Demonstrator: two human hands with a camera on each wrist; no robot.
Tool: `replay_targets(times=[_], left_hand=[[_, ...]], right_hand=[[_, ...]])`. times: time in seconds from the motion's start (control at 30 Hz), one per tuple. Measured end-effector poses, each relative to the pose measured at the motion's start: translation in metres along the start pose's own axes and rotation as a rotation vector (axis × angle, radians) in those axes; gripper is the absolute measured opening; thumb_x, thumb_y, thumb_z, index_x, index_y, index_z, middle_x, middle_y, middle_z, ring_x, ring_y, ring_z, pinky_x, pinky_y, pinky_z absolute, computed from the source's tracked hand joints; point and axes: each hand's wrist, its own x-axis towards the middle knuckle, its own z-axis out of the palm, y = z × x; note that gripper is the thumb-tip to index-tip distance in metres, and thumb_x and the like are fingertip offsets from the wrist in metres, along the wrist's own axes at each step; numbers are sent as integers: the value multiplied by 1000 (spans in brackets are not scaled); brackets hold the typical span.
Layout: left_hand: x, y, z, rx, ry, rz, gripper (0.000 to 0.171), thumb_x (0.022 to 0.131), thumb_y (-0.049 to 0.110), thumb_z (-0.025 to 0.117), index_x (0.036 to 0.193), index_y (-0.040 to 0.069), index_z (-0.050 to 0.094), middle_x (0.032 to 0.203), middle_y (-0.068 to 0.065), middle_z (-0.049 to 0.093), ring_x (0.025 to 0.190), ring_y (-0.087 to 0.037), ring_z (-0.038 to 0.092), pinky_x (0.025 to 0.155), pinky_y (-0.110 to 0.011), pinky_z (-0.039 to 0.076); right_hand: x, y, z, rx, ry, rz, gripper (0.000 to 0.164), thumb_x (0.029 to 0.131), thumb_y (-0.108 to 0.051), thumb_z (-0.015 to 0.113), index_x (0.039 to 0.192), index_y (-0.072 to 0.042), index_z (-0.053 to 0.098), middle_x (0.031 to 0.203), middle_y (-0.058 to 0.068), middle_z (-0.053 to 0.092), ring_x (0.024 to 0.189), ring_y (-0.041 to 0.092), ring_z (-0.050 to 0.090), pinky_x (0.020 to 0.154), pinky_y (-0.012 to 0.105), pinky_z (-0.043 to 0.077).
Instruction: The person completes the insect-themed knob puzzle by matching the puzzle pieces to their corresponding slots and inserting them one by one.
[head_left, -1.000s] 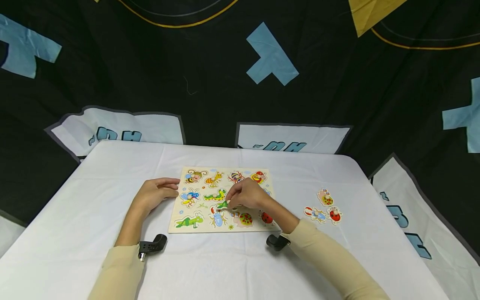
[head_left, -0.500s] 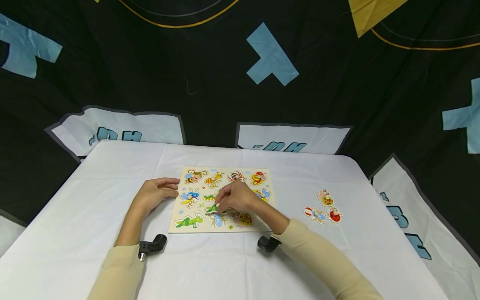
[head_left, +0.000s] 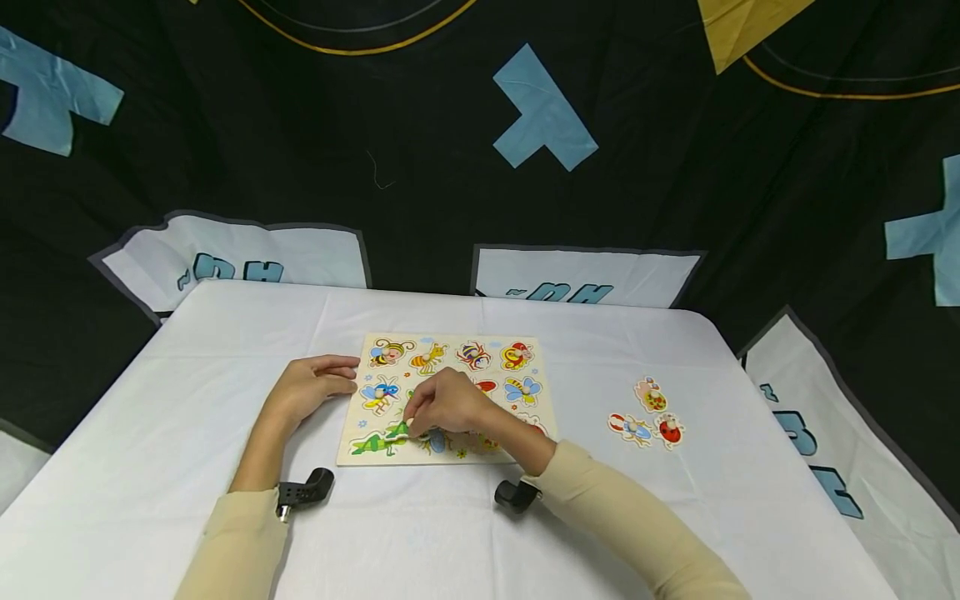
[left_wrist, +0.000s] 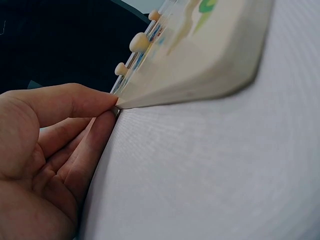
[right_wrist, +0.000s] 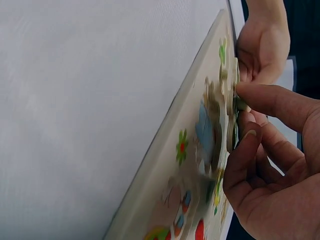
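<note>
A wooden insect puzzle board (head_left: 442,461) lies on the white table. My right hand (head_left: 450,402) pinches a green grasshopper puzzle piece (head_left: 397,432) by its knob, tilted over the lower left of the board, beside the printed green grasshopper (head_left: 367,445). In the right wrist view, thumb and finger of the right hand (right_wrist: 280,145) meet at that piece's knob, and the piece is seen edge-on just above the board. My left hand (head_left: 307,387) rests at the board's left edge, its fingertips touching it. The left wrist view shows thumb and finger (left_wrist: 95,102) against that edge.
Right of the board lie three loose pieces: a ladybug piece (head_left: 670,430), a blue beetle piece (head_left: 630,429) and a spotted piece (head_left: 650,395). Knobbed pieces such as the bee (head_left: 387,353) sit in the upper board. A black curtain (head_left: 420,167) hangs behind the table.
My right hand has moved left and slightly towards me across the board, carrying the green grasshopper piece to the lower left. My left hand has stayed at the board's edge.
</note>
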Motion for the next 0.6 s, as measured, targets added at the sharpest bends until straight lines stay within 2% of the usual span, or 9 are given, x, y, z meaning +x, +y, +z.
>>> replay_targets(times=[0.33, 0.6], left_hand=[[2, -2, -1, 12, 3, 12, 49, 88, 19, 75, 135, 11, 66, 122, -13, 72, 119, -25, 58, 105, -45, 39], [2, -3, -2, 27, -1, 20, 47, 88, 20, 74, 134, 13, 67, 121, -11, 72, 119, -24, 57, 104, -44, 39]], right_hand=[[6, -14, 16, 8, -16, 10, 13, 72, -6, 87, 79, -13, 80, 65, -6, 69, 62, 5, 58, 62, 19, 44], [10, -18, 24, -16, -30, -8, 12, 73, -6, 87, 77, -14, 79, 63, -8, 67, 60, 3, 55, 58, 18, 41]])
